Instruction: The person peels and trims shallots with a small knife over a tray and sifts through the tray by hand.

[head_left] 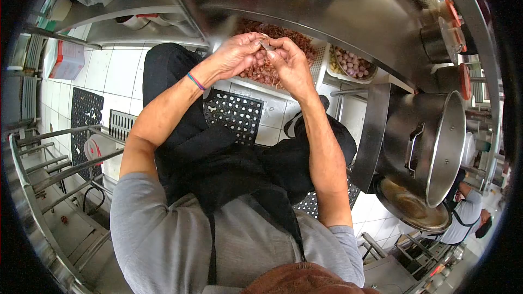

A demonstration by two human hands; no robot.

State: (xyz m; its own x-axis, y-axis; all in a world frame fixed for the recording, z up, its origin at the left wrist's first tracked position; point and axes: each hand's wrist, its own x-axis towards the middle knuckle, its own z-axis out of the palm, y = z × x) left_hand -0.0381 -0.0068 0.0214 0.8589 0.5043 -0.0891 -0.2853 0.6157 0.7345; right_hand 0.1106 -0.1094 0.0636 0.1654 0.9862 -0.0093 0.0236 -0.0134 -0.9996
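Observation:
My left hand (239,54) is raised over a crate, its fingers pinched together on something small that is mostly hidden, perhaps a shallot. Close against it, my right hand (291,68) grips what looks like a small knife (266,46), its short, pale blade showing between the two hands. Beneath both hands sits a light plastic crate (317,65) full of reddish-brown, papery skins (267,76), probably from shallots. Just right of the crate, a container holds peeled, purplish shallots (357,66), with some yellowish pieces beside them.
A steel counter (305,8) runs above the crate. To the right stand a large steel pot (422,136) and a round lid or pan (414,204). A metal rack (41,185) is at left, black perforated mats (231,114) on the tiled floor. Another person (463,215) is at far right.

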